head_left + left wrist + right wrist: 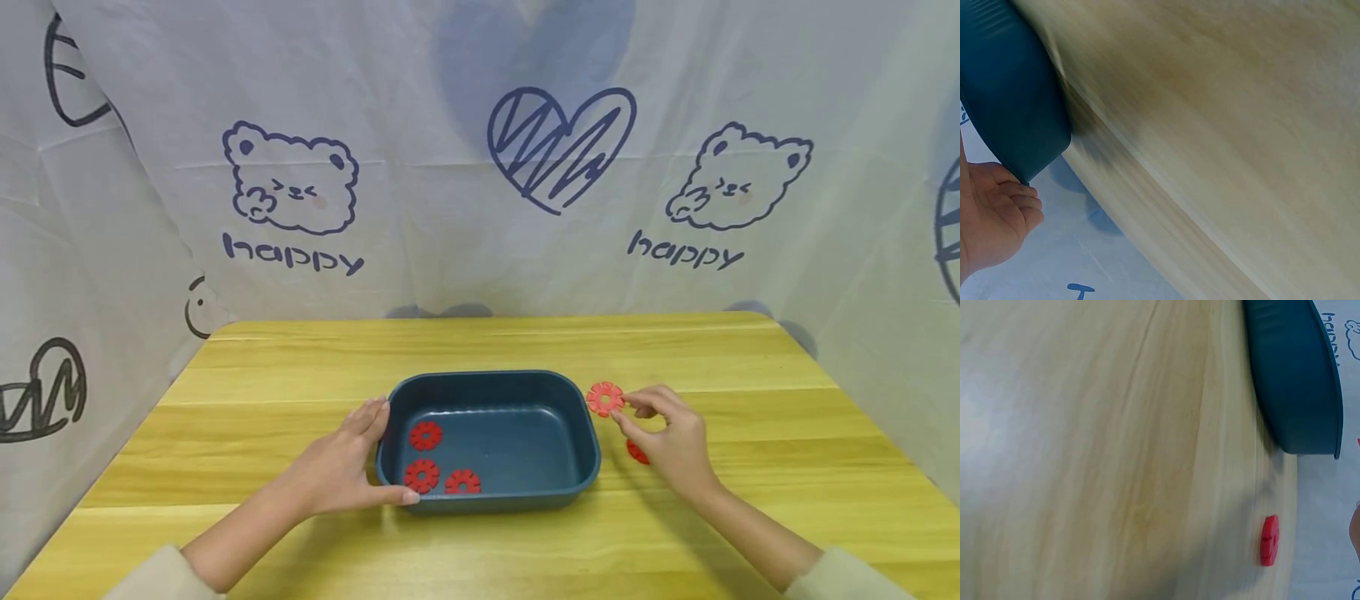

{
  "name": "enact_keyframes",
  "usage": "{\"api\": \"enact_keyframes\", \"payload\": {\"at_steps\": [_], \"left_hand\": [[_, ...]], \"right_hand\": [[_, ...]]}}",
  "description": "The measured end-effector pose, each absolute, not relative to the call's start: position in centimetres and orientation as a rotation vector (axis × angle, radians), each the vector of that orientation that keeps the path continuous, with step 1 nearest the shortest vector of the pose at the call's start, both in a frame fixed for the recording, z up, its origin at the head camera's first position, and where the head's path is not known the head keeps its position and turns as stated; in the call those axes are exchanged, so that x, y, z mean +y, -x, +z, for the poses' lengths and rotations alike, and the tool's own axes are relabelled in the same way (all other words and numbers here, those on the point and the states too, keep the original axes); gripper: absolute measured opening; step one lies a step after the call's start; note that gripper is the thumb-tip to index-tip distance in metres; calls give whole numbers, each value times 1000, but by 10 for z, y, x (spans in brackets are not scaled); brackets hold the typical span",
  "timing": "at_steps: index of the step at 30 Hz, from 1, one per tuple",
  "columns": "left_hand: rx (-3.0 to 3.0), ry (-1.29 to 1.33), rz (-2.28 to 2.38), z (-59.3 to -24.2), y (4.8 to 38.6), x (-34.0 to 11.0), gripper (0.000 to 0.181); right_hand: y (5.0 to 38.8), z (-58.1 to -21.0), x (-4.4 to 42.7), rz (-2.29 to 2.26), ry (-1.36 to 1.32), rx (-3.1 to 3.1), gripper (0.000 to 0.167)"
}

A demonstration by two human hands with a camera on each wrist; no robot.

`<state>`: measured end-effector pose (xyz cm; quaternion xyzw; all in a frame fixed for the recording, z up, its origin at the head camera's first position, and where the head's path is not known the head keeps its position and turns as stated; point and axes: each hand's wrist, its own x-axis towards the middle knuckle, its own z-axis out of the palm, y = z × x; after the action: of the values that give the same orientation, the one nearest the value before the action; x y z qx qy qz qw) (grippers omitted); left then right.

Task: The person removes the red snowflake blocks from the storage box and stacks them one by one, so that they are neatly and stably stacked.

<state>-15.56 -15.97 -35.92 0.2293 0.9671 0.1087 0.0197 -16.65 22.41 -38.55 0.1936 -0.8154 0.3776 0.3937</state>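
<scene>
A red notched plastic disc (605, 399), like a snowflake building piece, is pinched between the thumb and fingers of my right hand (675, 437), just outside the right rim of a dark teal tub (487, 502). My left hand (341, 462) grips the tub at its left end, thumb on the near rim and fingers along the left side; the left wrist view shows those fingers (1022, 203) curled at the rim. Inside the tub, toward its left, lie three more red discs (426, 436). Another red disc (637, 451) is on the table, partly hidden behind my right hand.
The tub stands on a wooden table (262, 367). Behind the table hangs a pale cloth (420, 208) printed with bears and hearts. In the right wrist view, the loose red disc (1269, 540) appears near the tub's end.
</scene>
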Motion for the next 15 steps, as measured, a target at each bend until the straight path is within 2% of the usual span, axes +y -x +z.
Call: {"api": "enact_keyframes", "payload": {"at_steps": [15], "left_hand": [[2996,-706,345,-361,157,-160,115]], "right_hand": [[157,-399,246,927,-393,-2170,23]]}}
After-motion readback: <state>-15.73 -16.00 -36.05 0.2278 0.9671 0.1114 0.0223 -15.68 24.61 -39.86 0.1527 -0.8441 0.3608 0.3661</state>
